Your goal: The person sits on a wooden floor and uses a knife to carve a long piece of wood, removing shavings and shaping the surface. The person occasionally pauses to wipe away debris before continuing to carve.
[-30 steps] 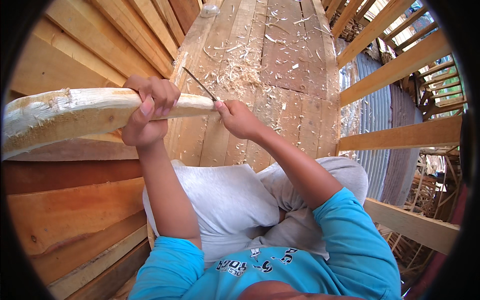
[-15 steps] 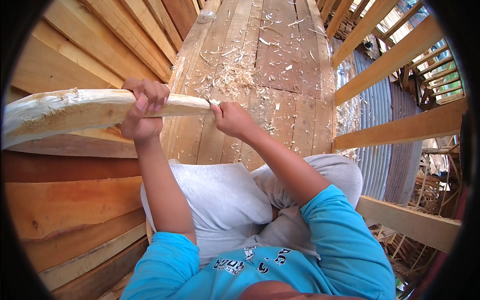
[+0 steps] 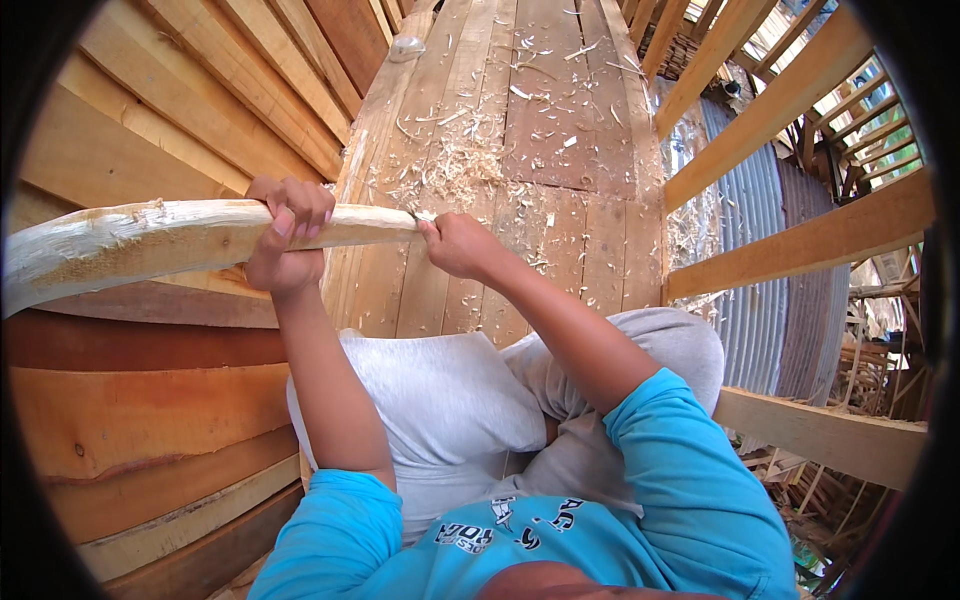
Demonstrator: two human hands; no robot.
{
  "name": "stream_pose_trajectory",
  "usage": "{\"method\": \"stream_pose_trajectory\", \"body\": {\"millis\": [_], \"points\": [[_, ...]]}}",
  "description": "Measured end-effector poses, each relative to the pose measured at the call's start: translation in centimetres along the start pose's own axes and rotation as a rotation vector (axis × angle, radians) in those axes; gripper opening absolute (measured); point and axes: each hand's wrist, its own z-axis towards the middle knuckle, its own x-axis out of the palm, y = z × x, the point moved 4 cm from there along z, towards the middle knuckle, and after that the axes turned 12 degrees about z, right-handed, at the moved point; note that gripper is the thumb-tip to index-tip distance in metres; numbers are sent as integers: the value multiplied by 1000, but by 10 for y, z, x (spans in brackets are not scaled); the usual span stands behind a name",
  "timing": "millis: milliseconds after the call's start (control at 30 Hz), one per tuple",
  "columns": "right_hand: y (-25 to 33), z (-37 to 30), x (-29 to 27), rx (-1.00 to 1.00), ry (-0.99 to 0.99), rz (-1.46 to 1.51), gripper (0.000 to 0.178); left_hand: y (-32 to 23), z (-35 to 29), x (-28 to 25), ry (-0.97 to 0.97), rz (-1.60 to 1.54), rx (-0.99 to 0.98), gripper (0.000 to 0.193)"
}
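A long, curved piece of pale peeled wood [image 3: 150, 235] runs in from the left edge and narrows toward its right end. My left hand [image 3: 287, 230] is wrapped round it, thumb over the near side. At the narrow end, my right hand [image 3: 460, 245] is closed in a fist. A small dark blade [image 3: 412, 214] pokes out by its thumb against the wood's tip, seemingly a knife; its handle is hidden in the fist. The wood's far left end lies outside the picture.
Curled shavings [image 3: 465, 165] are scattered over the plank floor [image 3: 420, 290]. A clear object [image 3: 407, 48] lies at the far left of the floor. Board walling [image 3: 150, 410] stands close on my left. Wooden rails [image 3: 800, 250] and corrugated metal sheets [image 3: 750, 260] are on the right.
The wood and my left hand have come slightly nearer to me. My right hand stays at the narrow end, a little lower. The whole view has shifted slightly.
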Motion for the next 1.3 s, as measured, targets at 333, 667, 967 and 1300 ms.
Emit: {"method": "stream_pose_trajectory", "body": {"millis": [333,667,967,1300], "points": [[-8,-5,2,420,395,828,41,1,0,-2,4,-36,-1,19],[-14,7,-1,217,136,313,45,1,2,-1,-17,-23,7,18],[-40,16,-20,205,-55,28,41,0,5,4,27,-57,-22,19],[8,-2,-6,73,-43,2,42,1,3,1,13,-40,-25,18]]}}
